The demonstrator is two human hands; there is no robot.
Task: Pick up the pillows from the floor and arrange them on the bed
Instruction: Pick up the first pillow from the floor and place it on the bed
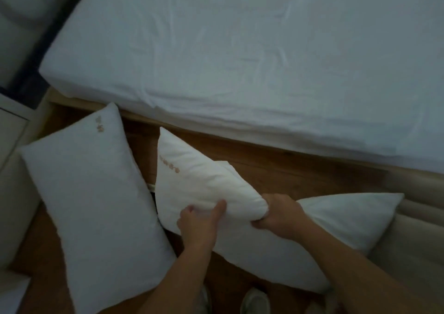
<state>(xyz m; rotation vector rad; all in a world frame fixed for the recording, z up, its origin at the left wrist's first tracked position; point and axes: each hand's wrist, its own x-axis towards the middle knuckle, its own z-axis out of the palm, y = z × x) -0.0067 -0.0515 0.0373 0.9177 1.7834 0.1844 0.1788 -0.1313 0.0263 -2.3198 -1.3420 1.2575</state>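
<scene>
Folded pillow [206, 188] is being gripped on the wooden floor [276, 169] beside the bed [240, 49] edge; left hand [199, 222] and right hand [278, 215] fingers are being pinched into its fabric. Second pillow [96, 193] is lying flat just left. Mattress top is being left open. Orange embroidery on both is being blurred, unreadable. Shoes [254, 299] are being cut off below.

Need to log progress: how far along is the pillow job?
Nothing is done yet: the bed holds no pillow. In hand: the left hand and right hand both grip the right pillow, bunched at its middle. Left: laying it on the bed, then the left pillow lying on the floor.
</scene>
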